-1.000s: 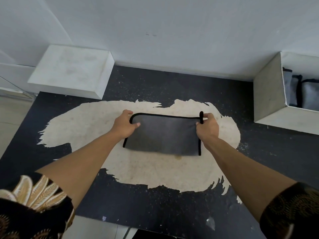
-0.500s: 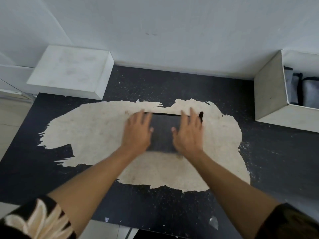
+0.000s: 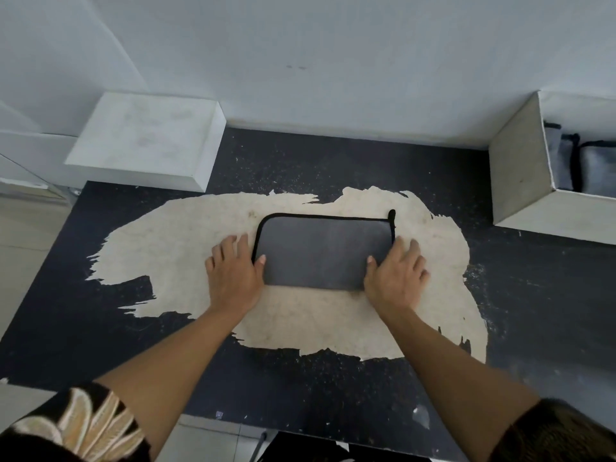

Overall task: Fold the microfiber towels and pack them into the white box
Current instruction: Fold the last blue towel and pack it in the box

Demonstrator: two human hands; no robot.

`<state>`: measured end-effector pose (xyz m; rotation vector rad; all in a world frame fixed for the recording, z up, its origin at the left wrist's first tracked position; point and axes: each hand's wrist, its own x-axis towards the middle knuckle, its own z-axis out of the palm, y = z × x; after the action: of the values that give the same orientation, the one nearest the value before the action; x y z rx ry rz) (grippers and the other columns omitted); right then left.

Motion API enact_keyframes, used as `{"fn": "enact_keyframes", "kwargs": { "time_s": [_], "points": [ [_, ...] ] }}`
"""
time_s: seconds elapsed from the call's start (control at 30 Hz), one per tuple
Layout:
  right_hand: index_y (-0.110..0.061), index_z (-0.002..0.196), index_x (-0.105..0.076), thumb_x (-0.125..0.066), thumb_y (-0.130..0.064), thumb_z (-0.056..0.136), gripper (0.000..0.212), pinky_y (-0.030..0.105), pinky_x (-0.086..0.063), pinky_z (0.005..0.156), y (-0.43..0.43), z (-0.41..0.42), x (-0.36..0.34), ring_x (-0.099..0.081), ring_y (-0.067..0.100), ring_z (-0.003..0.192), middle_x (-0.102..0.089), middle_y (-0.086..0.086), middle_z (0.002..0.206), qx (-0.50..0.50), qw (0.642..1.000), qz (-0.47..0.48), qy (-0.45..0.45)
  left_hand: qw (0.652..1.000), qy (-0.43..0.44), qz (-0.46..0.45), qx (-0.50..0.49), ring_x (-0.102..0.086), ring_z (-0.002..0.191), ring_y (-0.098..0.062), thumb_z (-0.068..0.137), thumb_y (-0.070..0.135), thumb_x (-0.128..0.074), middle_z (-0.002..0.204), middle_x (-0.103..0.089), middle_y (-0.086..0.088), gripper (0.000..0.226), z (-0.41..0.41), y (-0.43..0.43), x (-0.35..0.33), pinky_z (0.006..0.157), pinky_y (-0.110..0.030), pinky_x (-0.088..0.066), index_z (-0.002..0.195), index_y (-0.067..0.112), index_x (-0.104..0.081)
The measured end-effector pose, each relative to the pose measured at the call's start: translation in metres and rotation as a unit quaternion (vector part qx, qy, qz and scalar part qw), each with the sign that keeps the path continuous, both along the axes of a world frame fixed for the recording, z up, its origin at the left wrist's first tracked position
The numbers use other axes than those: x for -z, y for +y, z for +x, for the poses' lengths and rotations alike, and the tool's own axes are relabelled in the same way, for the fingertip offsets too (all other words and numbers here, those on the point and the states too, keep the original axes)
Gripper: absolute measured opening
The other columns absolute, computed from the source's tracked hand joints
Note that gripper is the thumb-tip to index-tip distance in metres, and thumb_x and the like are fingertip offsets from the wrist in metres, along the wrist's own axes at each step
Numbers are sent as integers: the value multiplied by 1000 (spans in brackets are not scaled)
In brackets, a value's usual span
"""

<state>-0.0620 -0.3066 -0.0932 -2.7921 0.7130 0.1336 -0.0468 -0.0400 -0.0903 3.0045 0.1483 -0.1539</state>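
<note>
A grey microfiber towel (image 3: 321, 251) with black trim lies folded into a flat rectangle on the worn pale patch of the dark table. My left hand (image 3: 233, 271) rests flat at its left edge, fingers spread, thumb on the cloth. My right hand (image 3: 395, 271) lies flat at the right edge in the same way, thumb on the towel. Neither hand grips anything. The white box (image 3: 520, 181) stands at the far right, open at the top, with folded grey towels (image 3: 593, 171) standing upright inside.
A white block (image 3: 143, 141), perhaps a lid, sits at the back left against the wall. The table surface (image 3: 333, 161) is black with a scraped beige area in the middle. Its front edge runs just below my forearms.
My hands went from holding the towel's top corners to pressing on its middle, then slid apart outward to its left and right edges. The towel lies flat.
</note>
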Motion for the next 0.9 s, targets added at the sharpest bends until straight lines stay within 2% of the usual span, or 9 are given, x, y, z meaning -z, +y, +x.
{"fn": "enact_keyframes", "kwargs": {
  "time_s": [0.13, 0.23, 0.37, 0.43, 0.5, 0.57, 0.67, 0.77, 0.9],
  "points": [
    [-11, 125, -43, -64, -49, 85, 59, 43, -37, 96, -3, 14, -23, -49, 35, 118, -53, 14, 128, 160, 980, 92, 73, 990, 54, -81, -100, -52, 108, -31, 93, 44, -59, 121, -54, -11, 45, 11, -15, -11, 91, -42, -43, 121, 9, -53],
    [-12, 116, -56, -67, -40, 82, 46, 41, -47, 93, -8, 22, -26, -59, 33, 107, -63, 10, 113, 183, 960, 151, 151, 966, 137, -157, -152, -58, 94, -27, 95, 32, -59, 114, -61, -9, 30, 19, -22, -19, 81, -37, -48, 112, 7, -55],
    [-8, 83, -59, -67, -22, 83, 16, 30, -49, 61, -29, 14, -36, -58, 24, 69, -59, 7, 79, 179, 939, 255, 144, 940, 260, -142, -167, -56, 77, -21, 93, 21, -56, 108, -65, -10, 13, 23, -23, -32, 71, -30, -49, 85, 11, -54],
    [-8, 82, -60, -68, -23, 82, 17, 29, -48, 60, -40, 6, -37, -61, 25, 71, -64, 9, 83, 179, 940, 260, 129, 953, 246, -70, -165, -60, 95, -26, 87, 22, -60, 117, -61, -11, 15, 25, -34, -45, 79, -32, -50, 95, 10, -57],
    [-8, 86, -64, -69, -22, 80, 16, 34, -56, 64, -44, 1, -38, -65, 29, 75, -68, 11, 86, 181, 938, 277, 101, 980, 152, -12, -126, -54, 111, -32, 86, 30, -65, 127, -51, -13, 41, 27, -55, -55, 88, -38, -46, 118, 9, -50],
    [-10, 88, -66, -66, -18, 79, 12, 38, -59, 71, -44, -1, -37, -67, 31, 79, -69, 11, 87, 159, 942, 287, 75, 990, 103, -75, -62, -57, 111, -33, 88, 35, -63, 122, -55, -11, 41, 33, -89, -61, 86, -38, -46, 119, 10, -52],
    [-15, 100, -69, -65, -17, 84, 17, 32, -52, 76, -39, -3, -42, -66, 30, 93, -71, 7, 95, 119, 955, 272, 26, 960, 176, -211, -59, -67, 92, -26, 82, 48, -60, 99, -72, -6, 40, 46, -146, -66, 77, -32, -53, 98, 11, -65],
    [-19, 111, -67, -64, -18, 89, 23, 32, -51, 78, -30, -5, -47, -66, 28, 96, -71, 6, 101, 45, 970, 236, -22, 905, 262, -322, -96, -72, 74, -21, 75, 57, -68, 80, -73, -4, 44, 55, -189, -73, 76, -35, -61, 82, 13, -64],
    [-22, 119, -67, -60, -17, 91, 29, 31, -48, 73, -23, -9, -49, -65, 25, 94, -70, 3, 108, -65, 977, 194, -65, 880, 340, -313, -104, -72, 78, -24, 60, 41, -82, 87, -75, -5, 34, 66, -216, -80, 78, -37, -61, 79, 16, -70]
  ]
}}
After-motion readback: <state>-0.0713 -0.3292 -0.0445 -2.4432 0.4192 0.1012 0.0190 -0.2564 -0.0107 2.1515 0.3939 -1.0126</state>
